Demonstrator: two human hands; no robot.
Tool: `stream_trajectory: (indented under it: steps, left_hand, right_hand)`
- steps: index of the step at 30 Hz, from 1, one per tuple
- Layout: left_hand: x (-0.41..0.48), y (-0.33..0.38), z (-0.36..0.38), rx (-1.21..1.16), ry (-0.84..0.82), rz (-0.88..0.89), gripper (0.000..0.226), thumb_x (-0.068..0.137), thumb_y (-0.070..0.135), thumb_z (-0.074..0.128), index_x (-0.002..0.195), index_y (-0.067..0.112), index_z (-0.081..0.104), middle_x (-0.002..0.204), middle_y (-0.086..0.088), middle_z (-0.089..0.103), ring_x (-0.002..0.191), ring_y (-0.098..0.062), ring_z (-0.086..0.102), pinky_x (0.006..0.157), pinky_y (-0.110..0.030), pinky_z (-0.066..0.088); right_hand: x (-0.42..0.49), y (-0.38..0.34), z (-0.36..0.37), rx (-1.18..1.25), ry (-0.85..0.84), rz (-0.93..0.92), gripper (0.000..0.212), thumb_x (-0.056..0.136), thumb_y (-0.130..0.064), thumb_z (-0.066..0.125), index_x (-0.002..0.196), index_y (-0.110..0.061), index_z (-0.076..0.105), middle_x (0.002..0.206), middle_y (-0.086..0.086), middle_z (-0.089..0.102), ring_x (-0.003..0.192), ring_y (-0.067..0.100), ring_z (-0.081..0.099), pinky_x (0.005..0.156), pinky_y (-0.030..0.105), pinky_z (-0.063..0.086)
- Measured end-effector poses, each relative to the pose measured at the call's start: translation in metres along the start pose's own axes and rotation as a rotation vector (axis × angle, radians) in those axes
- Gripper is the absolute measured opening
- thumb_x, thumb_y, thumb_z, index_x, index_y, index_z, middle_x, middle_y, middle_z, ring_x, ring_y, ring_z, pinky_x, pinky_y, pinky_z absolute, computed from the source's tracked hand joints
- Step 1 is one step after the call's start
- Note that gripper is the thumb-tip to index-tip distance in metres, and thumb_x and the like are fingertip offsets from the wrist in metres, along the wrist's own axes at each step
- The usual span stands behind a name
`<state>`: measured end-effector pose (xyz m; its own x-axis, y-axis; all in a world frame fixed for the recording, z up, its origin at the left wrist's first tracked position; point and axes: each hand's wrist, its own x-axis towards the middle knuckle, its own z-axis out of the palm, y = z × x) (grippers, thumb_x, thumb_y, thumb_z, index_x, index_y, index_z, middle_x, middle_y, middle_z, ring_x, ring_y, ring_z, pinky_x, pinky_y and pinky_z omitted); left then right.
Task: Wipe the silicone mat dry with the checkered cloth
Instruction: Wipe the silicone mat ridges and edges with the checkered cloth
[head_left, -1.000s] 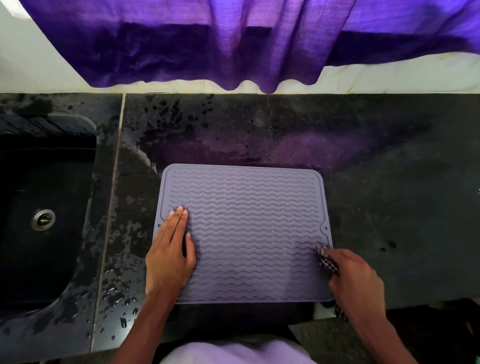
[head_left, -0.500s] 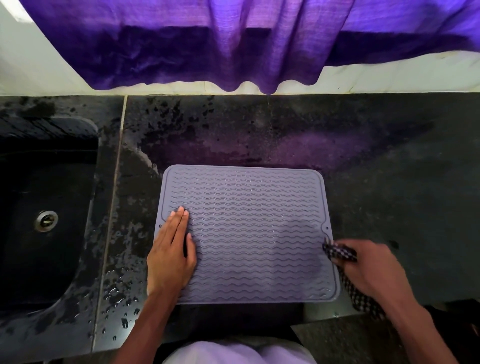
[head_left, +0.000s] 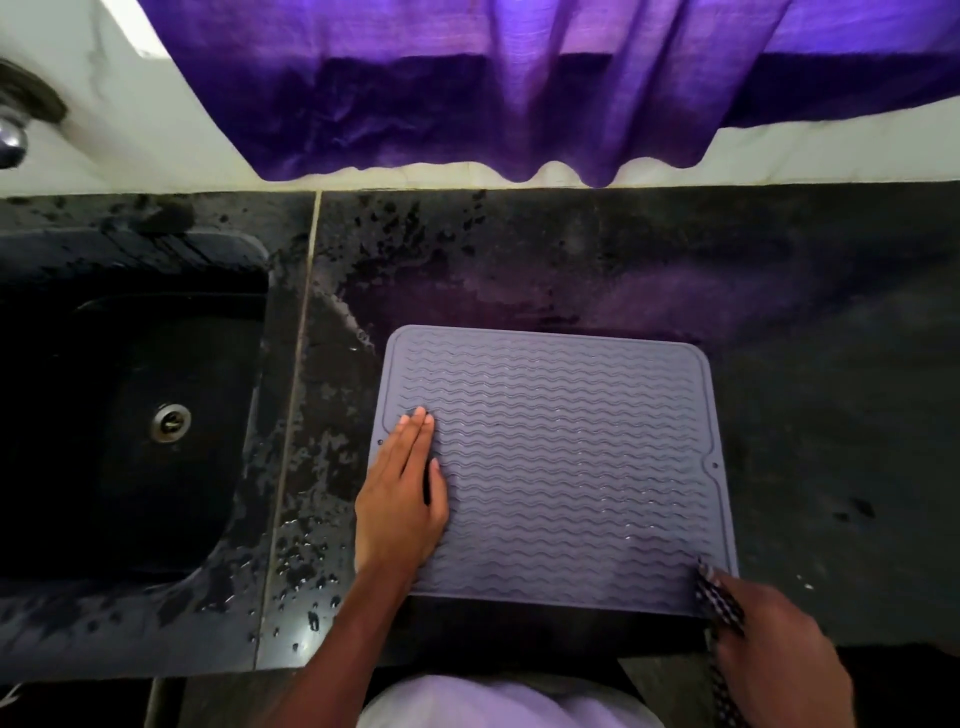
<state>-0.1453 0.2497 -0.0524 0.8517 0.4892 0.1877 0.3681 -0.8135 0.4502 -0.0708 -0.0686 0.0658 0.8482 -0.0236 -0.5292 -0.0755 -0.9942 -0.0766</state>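
A grey silicone mat (head_left: 561, 467) with wavy ridges lies flat on the dark countertop (head_left: 805, 389). My left hand (head_left: 402, 493) rests flat on the mat's left part, fingers straight and together. At the mat's near right corner my right hand (head_left: 779, 649) grips the black-and-white checkered cloth (head_left: 719, 605). The cloth's bunched end touches that corner, and a strip of it hangs down past the counter edge beside my wrist. Small water drops glint on the mat's ridges.
A black sink (head_left: 130, 415) with a metal drain (head_left: 170, 422) sits to the left. Water drops spot the counter between sink and mat. A purple curtain (head_left: 493, 88) hangs over the back wall. A tap (head_left: 13, 140) shows at the far left.
My right hand with the cloth has moved from the mat's right edge toward me, down to its near right corner. The left hand has stayed in place on the mat.
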Motion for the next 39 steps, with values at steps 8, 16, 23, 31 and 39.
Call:
stream_trajectory:
  steps: [8, 16, 23, 31, 39]
  left_hand:
    - [0.034, -0.006, -0.019, -0.496, 0.099, -0.124, 0.035, 0.103, 0.013, 0.050, 0.134, 0.008, 0.065, 0.131, 0.005, 0.067, 0.123, -0.002, 0.061, 0.106, -0.034, 0.050]
    - [0.152, -0.022, -0.024, -0.312, -0.493, 0.369, 0.048, 0.106, 0.030, 0.040, 0.147, 0.009, 0.053, 0.150, -0.008, 0.054, 0.147, -0.023, 0.041, 0.121, -0.040, 0.032]
    - [0.158, -0.047, -0.001, 0.099, -0.647, 0.654, 0.064, 0.110, 0.047, 0.024, 0.164, 0.016, 0.009, 0.172, -0.007, 0.001, 0.158, -0.025, -0.003, 0.128, -0.043, 0.000]
    - [0.150, -0.051, 0.010, 0.169, -0.498, 0.680, 0.071, 0.103, 0.058, 0.009, 0.164, 0.021, 0.009, 0.172, -0.004, 0.005, 0.159, -0.021, 0.002, 0.128, -0.038, 0.000]
    - [0.148, -0.048, 0.012, 0.150, -0.499, 0.642, 0.068, 0.104, 0.056, 0.011, 0.164, 0.023, 0.010, 0.172, -0.001, 0.004, 0.159, -0.019, 0.000, 0.128, -0.040, 0.001]
  right_hand:
    - [-0.004, -0.080, -0.014, 0.431, -0.299, -0.442, 0.030, 0.073, -0.025, 0.083, 0.088, -0.047, 0.068, 0.086, -0.035, 0.067, 0.088, -0.015, 0.061, 0.075, 0.002, 0.040]
    - [0.022, -0.228, 0.029, 0.157, -0.018, -0.918, 0.027, 0.081, -0.023, 0.069, 0.107, -0.028, 0.067, 0.102, -0.005, 0.068, 0.099, 0.020, 0.062, 0.084, 0.034, 0.049]
    - [0.000, -0.271, 0.071, -0.071, 0.046, -0.978, 0.045, 0.078, -0.009, 0.062, 0.120, -0.024, 0.062, 0.113, -0.001, 0.057, 0.105, 0.025, 0.058, 0.076, 0.042, 0.054]
    - [-0.030, -0.242, 0.095, -0.046, -0.007, -1.024, 0.057, 0.051, -0.007, 0.076, 0.103, -0.027, 0.070, 0.094, -0.006, 0.063, 0.089, 0.020, 0.062, 0.057, 0.033, 0.056]
    - [-0.055, -0.209, 0.085, -0.022, -0.251, -0.980, 0.035, 0.069, -0.025, 0.059, 0.102, -0.034, 0.065, 0.097, -0.014, 0.065, 0.093, 0.011, 0.061, 0.072, 0.026, 0.049]
